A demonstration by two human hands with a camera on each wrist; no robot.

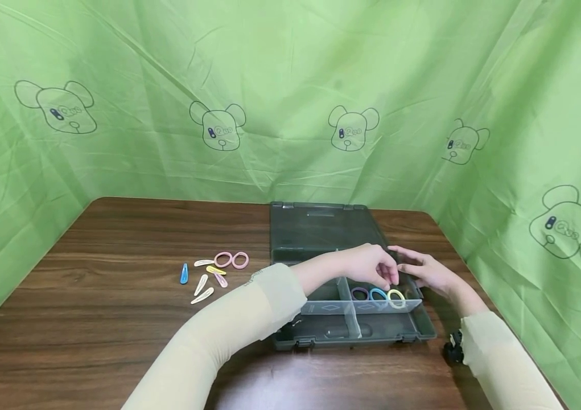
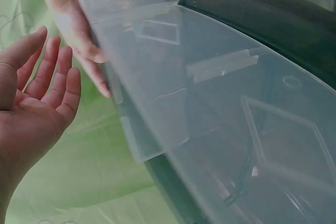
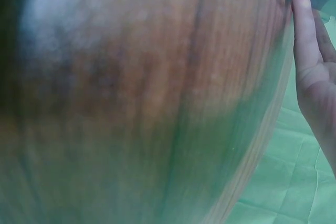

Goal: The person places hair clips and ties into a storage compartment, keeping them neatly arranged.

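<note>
My left hand (image 1: 372,265) is over the right compartment of a dark translucent organizer box (image 1: 316,343), fingers loosely bent. In the left wrist view nothing shows between the fingers of that left hand (image 2: 42,93). Just below it, a purple hair tie (image 1: 354,297), a blue hair tie (image 1: 372,291) and a yellow hair tie (image 1: 403,302) sit in a row against the clear divider (image 1: 328,308). At the box's right side, my right hand (image 1: 431,273) rests along the rim with its fingers extended. Only part of the right hand (image 3: 312,72) shows in the right wrist view.
The box's lid (image 1: 323,228) lies folded back behind it. Left of the box on the wooden table (image 1: 90,319) are two pink hair ties (image 1: 216,263), a blue snap clip (image 1: 184,274), a yellow snap clip (image 1: 215,270), a pink snap clip (image 1: 221,280) and several pale clips (image 1: 201,285). A green curtain (image 1: 280,68) surrounds the table.
</note>
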